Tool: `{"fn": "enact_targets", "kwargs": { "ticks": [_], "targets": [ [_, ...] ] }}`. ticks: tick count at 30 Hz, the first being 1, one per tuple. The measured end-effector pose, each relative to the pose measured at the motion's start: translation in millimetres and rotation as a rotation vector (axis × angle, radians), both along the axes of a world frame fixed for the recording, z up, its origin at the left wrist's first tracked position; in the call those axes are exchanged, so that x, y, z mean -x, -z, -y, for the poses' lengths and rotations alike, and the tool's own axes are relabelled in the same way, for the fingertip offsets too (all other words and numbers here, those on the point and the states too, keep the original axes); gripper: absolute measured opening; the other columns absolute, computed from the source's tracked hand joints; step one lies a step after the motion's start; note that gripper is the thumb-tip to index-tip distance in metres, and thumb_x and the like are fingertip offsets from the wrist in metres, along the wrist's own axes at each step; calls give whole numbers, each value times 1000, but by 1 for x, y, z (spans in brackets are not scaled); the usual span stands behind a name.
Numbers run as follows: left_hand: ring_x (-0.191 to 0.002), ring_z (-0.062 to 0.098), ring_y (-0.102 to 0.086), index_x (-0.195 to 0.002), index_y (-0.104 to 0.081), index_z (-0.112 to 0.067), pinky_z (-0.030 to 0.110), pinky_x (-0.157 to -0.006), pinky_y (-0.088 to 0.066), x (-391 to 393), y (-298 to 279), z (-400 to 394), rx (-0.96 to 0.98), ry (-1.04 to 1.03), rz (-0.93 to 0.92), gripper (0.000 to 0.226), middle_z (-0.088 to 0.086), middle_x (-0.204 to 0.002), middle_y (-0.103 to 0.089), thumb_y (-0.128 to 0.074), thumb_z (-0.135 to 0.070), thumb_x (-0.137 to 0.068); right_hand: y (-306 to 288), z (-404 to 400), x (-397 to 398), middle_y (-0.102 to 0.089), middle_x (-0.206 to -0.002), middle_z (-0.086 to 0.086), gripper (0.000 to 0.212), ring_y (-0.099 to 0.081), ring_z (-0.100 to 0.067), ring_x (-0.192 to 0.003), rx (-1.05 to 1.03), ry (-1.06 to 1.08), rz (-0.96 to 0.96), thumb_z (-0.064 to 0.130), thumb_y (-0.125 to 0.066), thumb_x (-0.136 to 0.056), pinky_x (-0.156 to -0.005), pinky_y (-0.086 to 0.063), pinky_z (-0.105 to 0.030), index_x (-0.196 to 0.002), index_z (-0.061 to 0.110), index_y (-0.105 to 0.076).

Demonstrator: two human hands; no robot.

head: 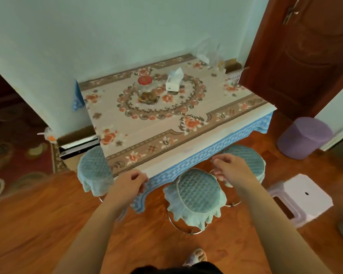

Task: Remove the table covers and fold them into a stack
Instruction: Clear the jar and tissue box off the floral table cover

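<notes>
— What's hard to see from the head view?
— The table itself, hidden under the floral cover (166, 123) and blue cover (216, 153).
— The hands?
— Left hand (130, 184) pinches the floral cover's near corner; right hand (230, 169) hangs loosely curled, holding nothing.

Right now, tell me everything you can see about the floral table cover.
The floral table cover lies flat over the table, beige with orange flowers, a brown border and a round centre medallion. It looks like smooth, stiff sheet. A red-lidded jar and a tissue box stand on it. The left hand is at its near corner, over a blue cloth.
</notes>
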State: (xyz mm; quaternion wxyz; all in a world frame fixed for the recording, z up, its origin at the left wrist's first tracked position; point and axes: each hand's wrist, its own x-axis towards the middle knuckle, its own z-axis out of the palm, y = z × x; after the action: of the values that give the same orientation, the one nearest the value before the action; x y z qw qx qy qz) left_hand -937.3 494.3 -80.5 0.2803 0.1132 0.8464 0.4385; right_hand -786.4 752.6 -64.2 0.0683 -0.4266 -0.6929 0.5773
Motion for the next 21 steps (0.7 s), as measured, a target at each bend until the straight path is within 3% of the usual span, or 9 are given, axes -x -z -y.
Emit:
{"fn": "enact_targets", "kwargs": {
  "ticks": [4,7,9,13,17,19,21],
  "targets": [
    [-67,21,-61,-85,-70,-10,47,-77,-57,64,3,-19,42,-93,-18,26,7,-68,-66,-56,-24,-102,-12,-34,73,-68,-95,-8,14,-66,-18,-80,11,-50,-13,18,-56,-101,-82,-59,-40,-107,16,-69],
    [-65,21,-61,-88,-70,-5,46,-75,-56,113,8,-40,85,-74,1,25,16,-72,-67,-57,-21,-102,-15,-55,120,-68,-100,-4,14,-69,-17,-83,6,-69,-11,20,-57,-101,-83,-59,-37,-107,19,-70],
    [-66,22,-65,-90,-70,-12,44,-71,-56,163,9,-64,132,-47,-46,20,12,-73,-70,-57,-23,-102,-13,-68,154,-68,-102,-3,14,-70,-18,-88,-4,-72,9,21,-56,-102,-83,-59,-34,-107,19,-69],
    [-85,25,-68,-100,-67,-19,45,-83,-56,287,15,-128,114,57,-127,14,4,-91,-70,-58,-29,-100,-7,-87,216,-69,-94,-1,14,-67,-17,-83,-2,0,36,15,-55,-101,-86,-58,-37,-102,19,-68],
    [-111,33,-61,-129,-59,-13,44,-95,-50,399,14,-210,187,183,-294,35,14,-126,-62,-59,-27,-97,1,-97,262,-66,-94,16,14,-61,-12,-84,31,-18,94,10,-56,-99,-87,-53,-36,-97,9,-70],
    [-129,41,-47,-143,-47,-14,50,-106,-42,449,15,-250,332,236,-465,52,21,-142,-49,-59,-31,-95,4,-103,279,-65,-94,19,15,-60,-9,-76,27,-14,110,10,-55,-99,-76,-52,-30,-97,7,-70],
    [-139,47,-34,-152,-34,-26,57,-112,-34,489,21,-281,450,304,-535,66,22,-152,-35,-60,-40,-93,8,-110,290,-63,-88,20,15,-61,-4,-65,24,30,110,9,-56,-100,-63,-51,-18,-96,9,-70]
  ]
}}
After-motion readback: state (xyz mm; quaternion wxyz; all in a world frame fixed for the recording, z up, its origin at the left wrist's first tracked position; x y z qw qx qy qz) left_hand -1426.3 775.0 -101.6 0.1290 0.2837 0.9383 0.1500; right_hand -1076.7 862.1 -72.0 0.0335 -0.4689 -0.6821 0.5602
